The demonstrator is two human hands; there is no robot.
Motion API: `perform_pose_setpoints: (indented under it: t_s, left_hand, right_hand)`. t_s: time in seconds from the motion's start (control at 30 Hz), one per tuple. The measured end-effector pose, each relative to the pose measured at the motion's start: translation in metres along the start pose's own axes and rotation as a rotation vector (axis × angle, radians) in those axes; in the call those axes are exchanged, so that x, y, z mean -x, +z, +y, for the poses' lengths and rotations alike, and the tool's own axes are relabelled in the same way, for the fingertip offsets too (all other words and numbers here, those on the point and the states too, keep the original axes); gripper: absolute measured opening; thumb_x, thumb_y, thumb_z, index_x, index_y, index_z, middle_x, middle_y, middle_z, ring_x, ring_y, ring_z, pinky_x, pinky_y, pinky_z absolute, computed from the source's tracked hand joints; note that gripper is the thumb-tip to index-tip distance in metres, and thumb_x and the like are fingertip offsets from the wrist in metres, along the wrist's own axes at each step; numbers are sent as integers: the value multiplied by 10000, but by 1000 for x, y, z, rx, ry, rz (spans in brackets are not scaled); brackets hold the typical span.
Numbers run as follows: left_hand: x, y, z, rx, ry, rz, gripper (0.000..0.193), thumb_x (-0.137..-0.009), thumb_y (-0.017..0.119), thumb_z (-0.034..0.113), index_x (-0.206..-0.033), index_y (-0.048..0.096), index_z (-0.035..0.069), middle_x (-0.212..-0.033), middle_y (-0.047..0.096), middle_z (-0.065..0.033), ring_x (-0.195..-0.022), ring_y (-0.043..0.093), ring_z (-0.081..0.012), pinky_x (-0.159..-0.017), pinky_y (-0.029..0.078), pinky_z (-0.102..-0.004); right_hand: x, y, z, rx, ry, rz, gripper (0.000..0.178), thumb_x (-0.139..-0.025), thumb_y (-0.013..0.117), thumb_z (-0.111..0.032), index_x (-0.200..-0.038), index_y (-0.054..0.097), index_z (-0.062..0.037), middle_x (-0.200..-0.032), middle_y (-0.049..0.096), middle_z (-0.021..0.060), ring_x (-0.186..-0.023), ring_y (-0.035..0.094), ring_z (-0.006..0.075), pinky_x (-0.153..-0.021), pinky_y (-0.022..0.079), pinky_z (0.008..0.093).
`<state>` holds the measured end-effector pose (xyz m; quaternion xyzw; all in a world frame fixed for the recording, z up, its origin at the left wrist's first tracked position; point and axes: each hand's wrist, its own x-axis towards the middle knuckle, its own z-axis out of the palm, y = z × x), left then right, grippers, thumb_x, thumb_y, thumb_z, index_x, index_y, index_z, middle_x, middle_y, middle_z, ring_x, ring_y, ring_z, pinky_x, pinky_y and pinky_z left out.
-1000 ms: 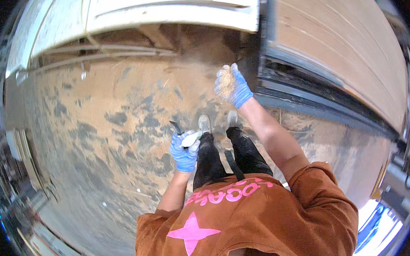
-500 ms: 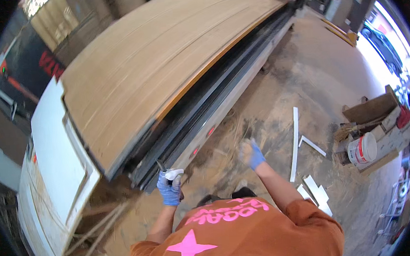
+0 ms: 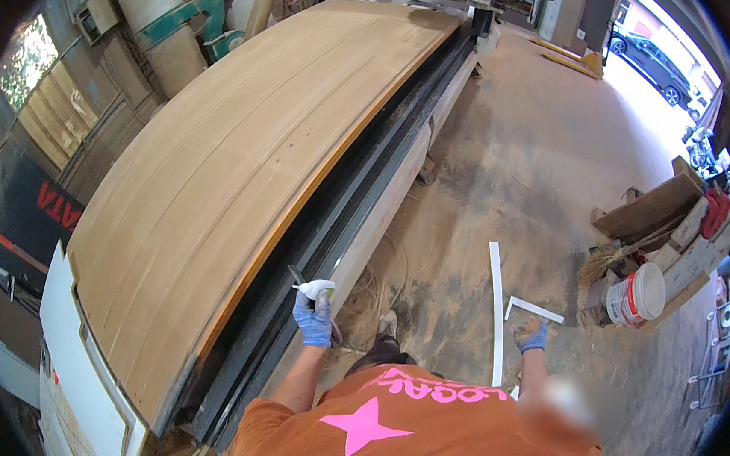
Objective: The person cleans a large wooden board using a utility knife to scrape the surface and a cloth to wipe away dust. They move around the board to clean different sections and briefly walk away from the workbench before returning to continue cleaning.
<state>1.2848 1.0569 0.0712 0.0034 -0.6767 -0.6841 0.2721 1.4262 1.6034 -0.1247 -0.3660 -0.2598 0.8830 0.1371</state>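
Observation:
My left hand (image 3: 314,319), in a blue glove, is closed around a white tool with a narrow dark tip (image 3: 317,288); its exact kind is not clear. The tip points up and away, over the dark side rail (image 3: 332,249) of a long machine bed. On that bed lies a large tan board (image 3: 231,161) with lengthwise grooves. My right hand (image 3: 530,335) hangs low on the right in a dusty blue glove, its fingers loosely bent and nothing visible in them. In the picture it appears next to a short white strip (image 3: 536,310) on the floor.
A long white strip (image 3: 497,312) lies on the dusty floor. Rightward stand a white bucket (image 3: 636,294), a straw broom (image 3: 601,262) and wooden boards (image 3: 650,204). A white panel (image 3: 74,345) is at the left. Farther off are a yellow pallet jack (image 3: 579,61) and a parked car (image 3: 650,60).
The view has shifted along the machine, with my feet now showing mid-step. My right hand has swung down and rightward from in front of me. My left hand still grips the white tool.

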Motion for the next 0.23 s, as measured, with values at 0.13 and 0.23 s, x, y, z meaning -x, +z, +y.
perform_pose_setpoints:
  t_s: [0.13, 0.23]
  left_hand:
    - [-72, 72, -32, -17, -267, -81, 136, -839, 636, 116, -951, 620, 40, -863, 618, -23, -786, 552, -109, -736, 450, -264]
    - [-135, 144, -49, -93, -49, -163, 202, -833, 658, 167, -983, 623, 36, -873, 622, -44, -789, 558, -135, -737, 450, -268]
  right_hand:
    - [-33, 30, -44, -99, -116, 256, 434, -871, 335, -641, -887, 512, -245, -750, 515, -69, -674, 484, 181, -606, 396, 385]
    - [-88, 34, -80, -201, -181, 172, 482, -851, 344, -683, -917, 520, -239, -784, 523, -82, -675, 478, 183, -608, 396, 388]
